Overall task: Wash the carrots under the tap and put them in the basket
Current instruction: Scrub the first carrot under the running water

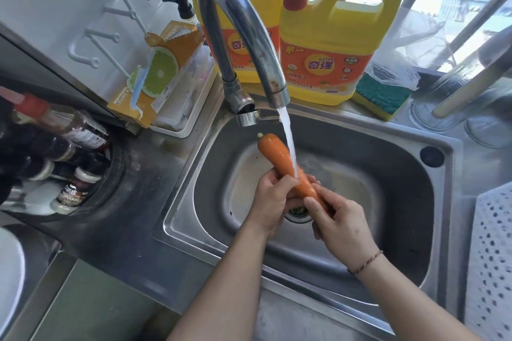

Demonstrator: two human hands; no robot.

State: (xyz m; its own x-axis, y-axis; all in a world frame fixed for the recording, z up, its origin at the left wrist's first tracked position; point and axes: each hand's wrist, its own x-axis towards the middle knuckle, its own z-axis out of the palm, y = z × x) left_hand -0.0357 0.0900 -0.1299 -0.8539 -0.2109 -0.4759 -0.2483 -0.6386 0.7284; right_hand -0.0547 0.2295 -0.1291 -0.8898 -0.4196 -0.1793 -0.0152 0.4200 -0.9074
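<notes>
We are holding one carrot [288, 166] over the middle of the sink [388, 163], its thick top pointing far-left and the water stream [288, 141] from the tap [238, 28] striking its middle. Our left hand [273, 199] is wrapping curled fingers around the midsection; our right hand [343, 224] is pinching the thin near end between thumb and fingers. We are judging it stiff and light but slick when wet, so gripping at both ends seems safest. The white perforated basket [490, 257] is waiting at the right edge.
</notes>
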